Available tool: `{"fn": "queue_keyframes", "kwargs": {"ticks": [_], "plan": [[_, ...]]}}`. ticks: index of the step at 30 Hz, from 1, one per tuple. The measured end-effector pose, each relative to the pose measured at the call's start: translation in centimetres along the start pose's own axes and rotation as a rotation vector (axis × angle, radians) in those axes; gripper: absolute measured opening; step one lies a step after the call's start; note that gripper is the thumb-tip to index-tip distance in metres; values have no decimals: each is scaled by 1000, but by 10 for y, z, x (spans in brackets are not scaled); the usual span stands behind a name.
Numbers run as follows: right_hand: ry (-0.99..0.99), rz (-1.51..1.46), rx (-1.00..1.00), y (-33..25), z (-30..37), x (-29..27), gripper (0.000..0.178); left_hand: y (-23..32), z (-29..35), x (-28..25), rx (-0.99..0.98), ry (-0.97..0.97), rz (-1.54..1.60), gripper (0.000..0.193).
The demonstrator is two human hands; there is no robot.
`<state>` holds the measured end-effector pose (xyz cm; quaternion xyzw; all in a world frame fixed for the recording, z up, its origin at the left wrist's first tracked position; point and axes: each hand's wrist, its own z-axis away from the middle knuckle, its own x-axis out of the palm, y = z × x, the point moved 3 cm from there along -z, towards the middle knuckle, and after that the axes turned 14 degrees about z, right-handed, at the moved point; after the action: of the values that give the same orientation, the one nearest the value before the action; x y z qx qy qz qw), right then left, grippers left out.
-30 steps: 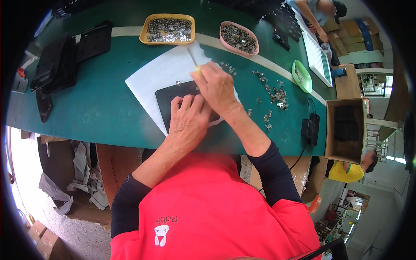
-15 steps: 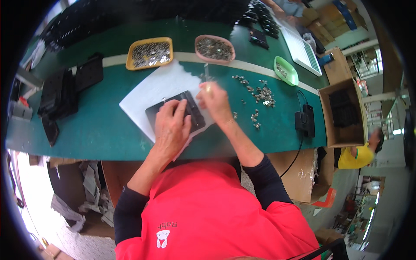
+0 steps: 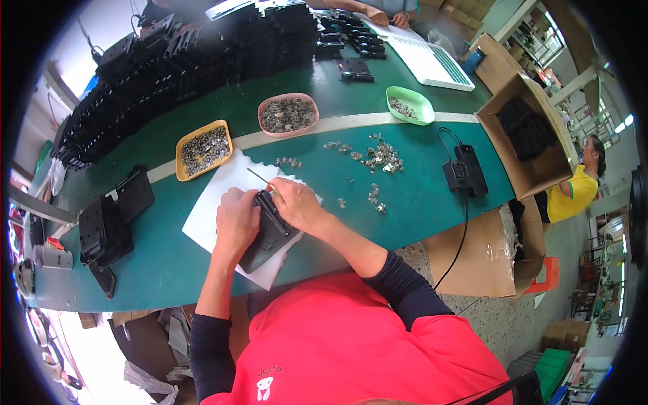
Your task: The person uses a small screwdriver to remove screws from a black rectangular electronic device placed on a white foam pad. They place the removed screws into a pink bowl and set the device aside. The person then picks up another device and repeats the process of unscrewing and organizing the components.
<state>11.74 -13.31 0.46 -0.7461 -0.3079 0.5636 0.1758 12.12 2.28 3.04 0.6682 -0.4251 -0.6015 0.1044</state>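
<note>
A black flat plastic part (image 3: 264, 247) lies on a white sheet (image 3: 210, 202) at the front of the green bench. My left hand (image 3: 236, 219) grips its far left side, fingers curled and thumb along the edge. My right hand (image 3: 295, 202) is closed around a thin metal rod-like tool (image 3: 258, 175), whose shaft sticks out up and left past the fingers. The hand rests at the part's far end, and its fingers hide the rest of the tool. Beyond the sheet lies a short row of small metal pieces (image 3: 289, 162).
Yellow (image 3: 179, 165), pink (image 3: 314, 111) and green (image 3: 422, 100) trays hold small metal pieces; a loose pile (image 3: 385, 158) lies right. Black parts stand stacked left (image 3: 104, 226) and far back (image 3: 202, 61). A black adapter (image 3: 459, 174), an open carton (image 3: 533, 179) and a co-worker's hands (image 3: 388, 17) also show.
My right hand has come in from the right to the part's far end with the tool. My left hand has moved from its top to its left side. The view has shifted.
</note>
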Motion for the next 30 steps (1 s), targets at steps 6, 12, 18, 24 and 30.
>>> {"fn": "queue_keyframes", "kwargs": {"ticks": [6,12,18,24,30], "plan": [[4,-20,-12,0,2,-2,14,-1,0,10,43,43,172,21],[-93,16,26,2,-6,-2,15,5,6,16,-49,81,202,16],[-8,-30,-29,0,-18,-29,17,-5,0,18,-263,164,360,17],[-348,121,-50,0,-12,-32,23,-9,6,12,-168,232,493,17],[-630,-215,201,-8,-13,-46,25,9,5,-19,-33,327,520,15]]}}
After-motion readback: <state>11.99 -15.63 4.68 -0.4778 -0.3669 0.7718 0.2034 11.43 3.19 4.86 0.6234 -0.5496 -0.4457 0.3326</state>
